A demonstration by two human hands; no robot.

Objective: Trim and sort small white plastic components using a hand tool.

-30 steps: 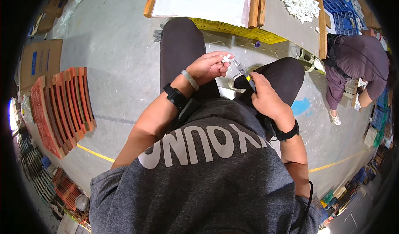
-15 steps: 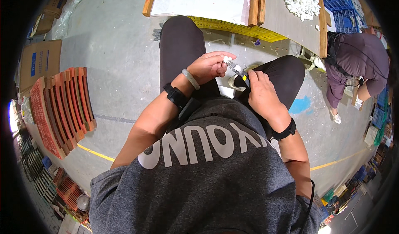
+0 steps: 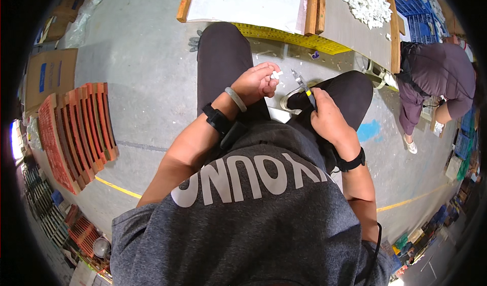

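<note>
Between the thumb and fingers of my left hand (image 3: 258,83) is a small white plastic piece (image 3: 276,75), held above my lap. My right hand (image 3: 331,114) is wrapped round the grey and yellow handles of a pair of cutting pliers (image 3: 306,87). The pliers' metal jaws point up and left, a short way to the right of the white piece and apart from it. My right palm and fingers hide the lower part of the handles.
Ahead, a wood-edged table (image 3: 341,37) bears a pile of small white pieces (image 3: 362,2). A yellow crate (image 3: 289,38) lies under it. Another person (image 3: 436,73) bends over at the right, near blue crates (image 3: 413,4). Red pallets (image 3: 76,136) stand at the left.
The pliers have drawn back to the right, away from the white piece that their tip was touching. My left hand stays nearly in place, still pinching the piece.
</note>
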